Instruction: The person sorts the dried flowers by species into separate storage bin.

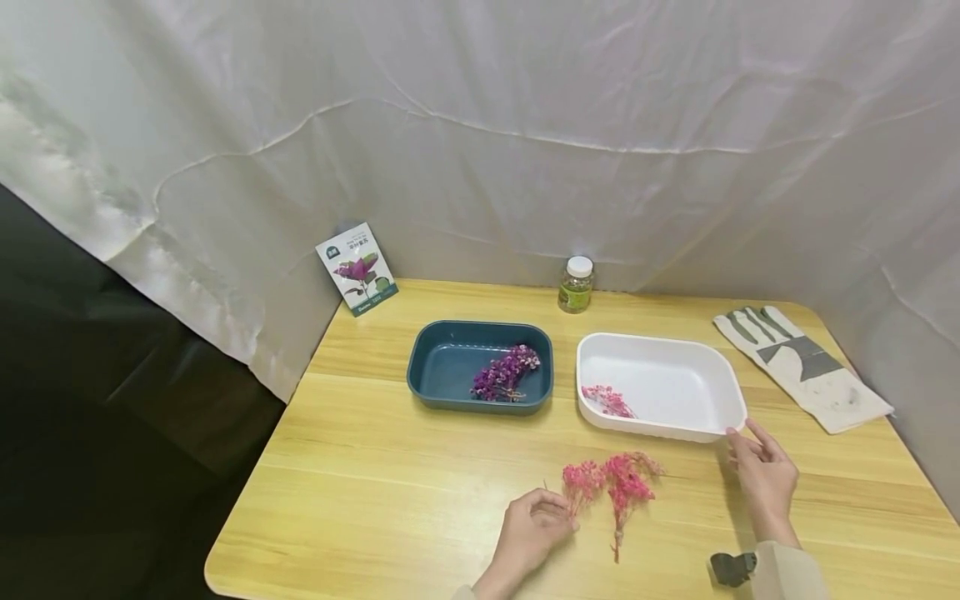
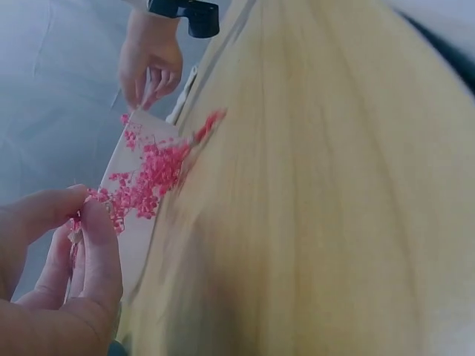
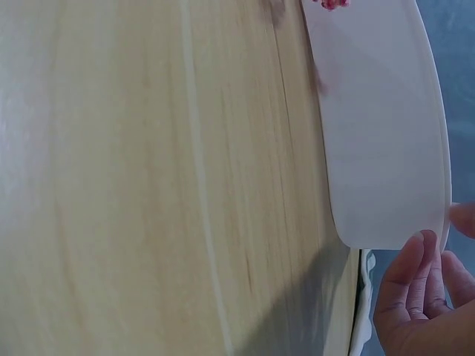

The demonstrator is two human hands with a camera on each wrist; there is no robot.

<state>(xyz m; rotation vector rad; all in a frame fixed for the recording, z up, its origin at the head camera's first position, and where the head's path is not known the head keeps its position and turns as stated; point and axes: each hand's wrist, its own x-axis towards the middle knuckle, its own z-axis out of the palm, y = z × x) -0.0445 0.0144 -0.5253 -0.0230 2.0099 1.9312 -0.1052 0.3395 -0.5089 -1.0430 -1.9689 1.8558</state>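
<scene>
My left hand [image 1: 531, 531] pinches the stem of a pink dried flower sprig [image 1: 583, 482] above the table's front part. In the left wrist view, thumb and fingertips meet on the thin stem just below the pink blooms [image 2: 145, 178]. A second pink sprig [image 1: 627, 487] lies on the table to its right, stem toward me. The white tray [image 1: 686, 392] stands behind them, with pink blooms [image 1: 609, 402] in its left front corner. My right hand [image 1: 767, 479] grips that tray's right front corner, thumb and fingers at the rim, as the right wrist view also shows.
Left of the white tray is a dark teal tray [image 1: 450, 403] holding a purple flower sprig [image 1: 504, 375]. A white-capped jar [image 1: 576, 287] stands at the back. A picture card [image 1: 357, 271] leans at back left; a grey-white glove [image 1: 817, 379] lies at right. Curtains enclose the table.
</scene>
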